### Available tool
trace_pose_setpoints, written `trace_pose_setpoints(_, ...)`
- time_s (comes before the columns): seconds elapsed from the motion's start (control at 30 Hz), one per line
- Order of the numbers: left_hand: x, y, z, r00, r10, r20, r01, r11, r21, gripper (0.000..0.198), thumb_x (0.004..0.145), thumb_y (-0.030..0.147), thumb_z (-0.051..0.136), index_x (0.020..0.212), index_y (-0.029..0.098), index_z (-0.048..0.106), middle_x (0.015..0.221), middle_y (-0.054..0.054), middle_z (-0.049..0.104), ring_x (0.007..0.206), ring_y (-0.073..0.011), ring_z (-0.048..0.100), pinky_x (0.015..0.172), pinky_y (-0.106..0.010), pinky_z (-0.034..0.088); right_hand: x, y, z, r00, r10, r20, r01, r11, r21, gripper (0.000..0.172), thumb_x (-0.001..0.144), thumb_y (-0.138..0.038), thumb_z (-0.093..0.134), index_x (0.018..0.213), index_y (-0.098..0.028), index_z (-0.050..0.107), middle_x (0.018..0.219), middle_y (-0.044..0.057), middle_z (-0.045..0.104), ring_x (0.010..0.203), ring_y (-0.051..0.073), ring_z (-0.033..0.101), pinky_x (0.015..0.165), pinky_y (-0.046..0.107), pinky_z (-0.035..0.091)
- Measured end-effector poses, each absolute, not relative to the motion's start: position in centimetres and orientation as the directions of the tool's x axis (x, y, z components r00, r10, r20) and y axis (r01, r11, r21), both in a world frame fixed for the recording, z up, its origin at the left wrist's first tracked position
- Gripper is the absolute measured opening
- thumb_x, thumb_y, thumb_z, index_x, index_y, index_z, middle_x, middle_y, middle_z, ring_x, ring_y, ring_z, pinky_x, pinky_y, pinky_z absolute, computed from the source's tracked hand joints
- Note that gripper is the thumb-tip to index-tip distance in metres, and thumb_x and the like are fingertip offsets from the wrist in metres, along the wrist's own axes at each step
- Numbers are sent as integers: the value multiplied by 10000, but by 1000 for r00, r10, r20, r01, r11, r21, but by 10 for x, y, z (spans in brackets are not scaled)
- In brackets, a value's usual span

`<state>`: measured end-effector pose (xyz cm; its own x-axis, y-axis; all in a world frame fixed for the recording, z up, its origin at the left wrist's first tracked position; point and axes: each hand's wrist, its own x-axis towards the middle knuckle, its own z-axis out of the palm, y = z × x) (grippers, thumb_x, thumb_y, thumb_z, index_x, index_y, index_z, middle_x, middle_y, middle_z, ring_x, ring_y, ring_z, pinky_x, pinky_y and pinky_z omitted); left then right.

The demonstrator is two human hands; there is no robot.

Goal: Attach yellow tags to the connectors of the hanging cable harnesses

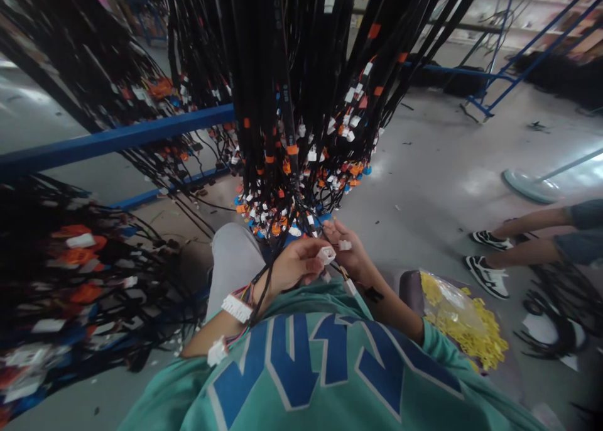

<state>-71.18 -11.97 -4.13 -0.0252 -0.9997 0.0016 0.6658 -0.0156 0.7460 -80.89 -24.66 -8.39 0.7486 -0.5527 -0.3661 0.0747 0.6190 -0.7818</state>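
Observation:
In front of my shirt, my left hand (296, 266) is closed, its thumb and fingers pinching a white plastic wire connector (326, 255). Close beside it, my right hand (355, 255) curls its fingers around a smaller white connector (345, 245). Dark wires run between both hands, and a slim white connector (351, 287) dangles below the right one. Over my left forearm lie coloured wires with a wide white multi-pin connector (237, 308); another white connector (217, 352) rests near the sleeve. The bundle of black wire harnesses (282, 136) hangs directly ahead, its ends full of white, orange and blue connectors.
A blue metal rail (117, 137) crosses at left, with more harnesses (80, 274) hanging there. To the right, a bag of yellow plastic parts (471, 321) sits on a dark seat. Another person's legs (532, 239), a round stand base (532, 186) and coiled black cables (556, 324) are farther right.

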Motion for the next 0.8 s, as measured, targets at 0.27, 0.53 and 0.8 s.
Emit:
trace_pose_setpoints(0.27,-705,-120,-47,-84,-996,-23,631,-71,773,474,534,399,822,860,117,624,550,38,548,312,-28,405,285,-141,269,-820,-262,-89,730,-556,-397,276,772,-573,340,722,13,541,987,-201,535,756,-34,636,659,57,630,576,110,537)
trace_pose_setpoints(0.53,-705,-121,-51,-70,-996,-48,618,-81,782,459,546,373,822,877,121,628,640,6,608,335,-26,423,304,-143,274,-829,-262,-64,813,-492,-310,299,811,-503,370,832,59,333,1092,-153,487,1016,44,679,875,16,651,796,91,523)
trace_pose_setpoints(0.8,-705,-121,-51,-77,-997,-8,613,-54,789,415,585,368,803,875,125,631,620,16,591,344,-23,412,314,-142,268,-828,-256,-59,868,-431,-249,260,819,-512,238,722,-23,639,909,-156,578,989,3,660,745,10,634,716,51,520)
